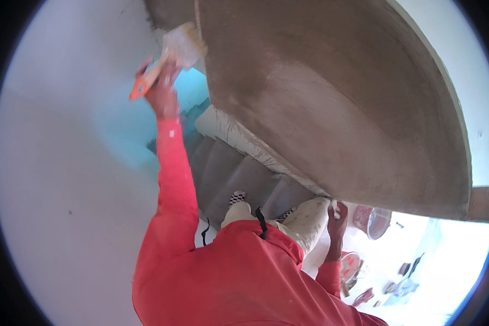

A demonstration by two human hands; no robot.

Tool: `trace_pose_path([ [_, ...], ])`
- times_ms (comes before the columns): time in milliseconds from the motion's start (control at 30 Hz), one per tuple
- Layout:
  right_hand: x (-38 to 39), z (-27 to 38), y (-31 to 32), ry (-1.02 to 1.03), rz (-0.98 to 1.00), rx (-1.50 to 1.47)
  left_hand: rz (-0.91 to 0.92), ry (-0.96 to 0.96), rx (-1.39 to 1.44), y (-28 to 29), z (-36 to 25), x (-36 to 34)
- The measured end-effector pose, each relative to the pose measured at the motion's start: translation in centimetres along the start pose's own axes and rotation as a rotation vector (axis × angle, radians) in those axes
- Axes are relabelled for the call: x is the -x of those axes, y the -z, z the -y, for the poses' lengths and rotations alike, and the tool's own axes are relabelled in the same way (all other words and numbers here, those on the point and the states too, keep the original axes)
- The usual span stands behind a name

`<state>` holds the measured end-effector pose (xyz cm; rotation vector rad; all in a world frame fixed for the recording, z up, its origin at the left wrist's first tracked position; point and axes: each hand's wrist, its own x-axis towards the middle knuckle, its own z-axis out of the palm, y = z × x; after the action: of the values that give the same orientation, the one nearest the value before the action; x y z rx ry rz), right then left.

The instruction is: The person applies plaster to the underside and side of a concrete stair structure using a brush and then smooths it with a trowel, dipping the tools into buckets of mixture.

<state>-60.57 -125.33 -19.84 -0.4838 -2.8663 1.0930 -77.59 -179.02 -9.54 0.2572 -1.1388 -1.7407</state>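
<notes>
Probably the chief risk is a lost footing: the person, in a red top [244, 271], stands at grey stairs [223, 163] in the middle of the frame with the left arm stretched far up, and a long reach could tip their balance. A loose hold could also let the brush [185, 48] drop onto the steps, and its bristles might smear the pale wall [70, 163] at left or scuff the brown plastered surface [331, 119] at upper right. The brush is in the upper left of the frame, inside the left hand [163, 92]: fingers closed around the handle, orange end below and left, wide bristles above and right. The right hand [337, 223], right of centre, is curled at the brown surface's lower edge; whether it grips anything, I cannot tell.
</notes>
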Motion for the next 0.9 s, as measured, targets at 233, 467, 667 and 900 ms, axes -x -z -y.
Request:
trace_pose_path([
  [233,0.3,13.1,-4.1,0.438,0.012,0.079,0.858,0.135,-0.593,-2.9,-2.5,17.2],
  [467,1.7,9.3,-2.1,0.285,0.307,0.095,1.682,0.34,-0.312,-7.5,-3.0,30.6],
  [667,4.5,-2.8,0.5,0.099,-0.196,-0.055,1.906,0.219,-0.195,-10.5,-1.6,34.4],
  [900,0.4,-27.6,11.3,-0.535,-1.241,-0.508,2.196,0.676,-1.085,3.3,12.4,34.6],
])
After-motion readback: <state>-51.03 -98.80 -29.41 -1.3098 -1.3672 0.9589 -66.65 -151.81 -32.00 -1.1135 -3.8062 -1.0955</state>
